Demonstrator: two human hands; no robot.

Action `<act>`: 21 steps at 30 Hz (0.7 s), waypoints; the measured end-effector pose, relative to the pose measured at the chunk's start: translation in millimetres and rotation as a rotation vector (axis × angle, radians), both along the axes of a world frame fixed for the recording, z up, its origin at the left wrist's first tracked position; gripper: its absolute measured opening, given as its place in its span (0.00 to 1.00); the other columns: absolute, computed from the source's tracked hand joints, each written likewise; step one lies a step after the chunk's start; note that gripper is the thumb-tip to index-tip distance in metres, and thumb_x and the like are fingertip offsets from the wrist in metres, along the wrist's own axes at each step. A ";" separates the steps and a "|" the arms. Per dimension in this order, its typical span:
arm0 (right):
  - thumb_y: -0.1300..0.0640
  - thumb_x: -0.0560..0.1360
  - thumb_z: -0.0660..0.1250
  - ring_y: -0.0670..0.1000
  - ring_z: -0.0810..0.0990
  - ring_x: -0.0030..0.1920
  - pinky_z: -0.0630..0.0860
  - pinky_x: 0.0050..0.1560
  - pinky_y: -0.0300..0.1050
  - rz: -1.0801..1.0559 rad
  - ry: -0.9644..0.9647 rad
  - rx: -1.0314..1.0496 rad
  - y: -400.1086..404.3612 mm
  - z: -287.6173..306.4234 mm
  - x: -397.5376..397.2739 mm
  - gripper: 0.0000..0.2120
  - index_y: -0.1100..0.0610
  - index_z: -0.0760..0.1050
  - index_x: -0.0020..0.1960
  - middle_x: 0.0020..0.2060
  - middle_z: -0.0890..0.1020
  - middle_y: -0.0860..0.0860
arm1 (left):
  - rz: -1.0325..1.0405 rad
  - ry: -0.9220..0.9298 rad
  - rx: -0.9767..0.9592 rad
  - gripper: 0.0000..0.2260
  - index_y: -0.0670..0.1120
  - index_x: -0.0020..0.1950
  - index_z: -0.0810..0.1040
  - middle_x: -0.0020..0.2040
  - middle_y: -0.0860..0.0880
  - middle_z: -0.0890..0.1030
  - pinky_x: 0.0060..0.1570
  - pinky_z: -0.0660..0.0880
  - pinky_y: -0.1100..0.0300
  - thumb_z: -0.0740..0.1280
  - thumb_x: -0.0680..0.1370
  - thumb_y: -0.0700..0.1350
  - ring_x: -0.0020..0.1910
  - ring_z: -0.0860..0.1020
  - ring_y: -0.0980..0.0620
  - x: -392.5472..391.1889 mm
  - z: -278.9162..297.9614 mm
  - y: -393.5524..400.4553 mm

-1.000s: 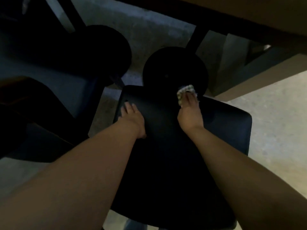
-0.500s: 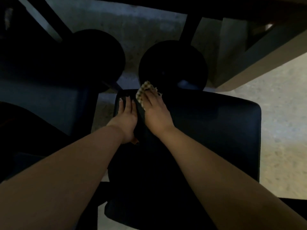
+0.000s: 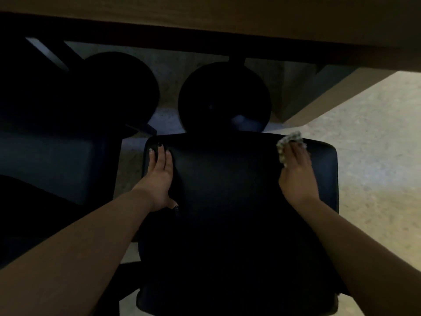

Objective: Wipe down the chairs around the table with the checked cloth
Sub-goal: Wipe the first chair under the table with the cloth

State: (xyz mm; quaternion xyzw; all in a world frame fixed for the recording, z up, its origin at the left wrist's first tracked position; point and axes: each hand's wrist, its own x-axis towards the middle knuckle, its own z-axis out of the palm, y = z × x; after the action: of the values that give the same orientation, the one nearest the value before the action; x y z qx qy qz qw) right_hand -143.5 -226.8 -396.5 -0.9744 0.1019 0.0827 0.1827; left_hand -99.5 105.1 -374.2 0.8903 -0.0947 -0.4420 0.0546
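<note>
Head camera looked down on a dark chair point(image 3: 239, 190) pushed up near a brown wooden table point(image 3: 205, 17). Its wide, smooth seat ran left to right across the view, and its far edge faced the table. The right hand point(image 3: 296, 176) lay flat near the seat's far right corner, fingers straight, pressing the checked cloth point(image 3: 288, 144) onto the seat. That cloth was small, soft and bunched up, and it stuck out past the fingertips toward the table. It was too crumpled to tell which way its long side ran. The left hand point(image 3: 159, 174) rested flat on the seat's far left corner, fingers straight and holding nothing. A round black base point(image 3: 224, 96) sat on the speckled grey floor point(image 3: 364, 167) under the table. Another dark chair point(image 3: 54, 160) stood just beside it on the left.
</note>
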 end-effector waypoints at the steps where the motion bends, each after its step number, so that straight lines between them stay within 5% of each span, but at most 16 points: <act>1: 0.71 0.73 0.59 0.61 0.56 0.75 0.52 0.75 0.55 -0.086 -0.001 0.012 -6.1 0.8 -2.5 0.29 0.65 0.61 0.73 0.73 0.62 0.62 | 0.004 -0.006 -0.011 0.64 0.38 0.75 0.30 0.73 0.41 0.24 0.75 0.47 0.47 0.79 0.65 0.55 0.72 0.27 0.38 0.5 -0.6 -0.2; 8: 0.67 0.75 0.58 0.61 0.56 0.74 0.55 0.74 0.54 -0.556 -0.138 0.053 39.9 -5.6 23.3 0.25 0.66 0.64 0.72 0.73 0.63 0.62 | 0.002 -0.042 -0.057 0.63 0.37 0.75 0.29 0.73 0.41 0.23 0.73 0.39 0.50 0.78 0.66 0.55 0.71 0.25 0.39 -2.4 -7.3 2.6; 14: 0.65 0.72 0.57 0.61 0.54 0.75 0.48 0.75 0.57 0.022 -0.090 0.019 159.4 -13.1 43.1 0.30 0.62 0.60 0.74 0.73 0.62 0.61 | -0.051 -0.054 0.009 0.62 0.35 0.74 0.31 0.74 0.37 0.27 0.74 0.39 0.47 0.78 0.67 0.55 0.73 0.29 0.34 1.7 -6.6 -0.2; 21: 0.68 0.73 0.60 0.60 0.55 0.75 0.51 0.76 0.54 0.188 -0.060 0.100 131.6 -8.3 34.4 0.28 0.63 0.63 0.73 0.73 0.63 0.60 | -0.071 -0.030 0.068 0.62 0.34 0.74 0.30 0.74 0.35 0.27 0.74 0.41 0.46 0.78 0.67 0.55 0.73 0.30 0.32 3.7 -1.8 -5.7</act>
State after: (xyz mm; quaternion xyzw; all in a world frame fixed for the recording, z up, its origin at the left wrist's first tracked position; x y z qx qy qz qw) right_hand -109.0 -95.2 -404.8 -0.9714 0.0001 0.0753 0.2253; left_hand -95.8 99.5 -376.0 0.8942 -0.1118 -0.4335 0.0072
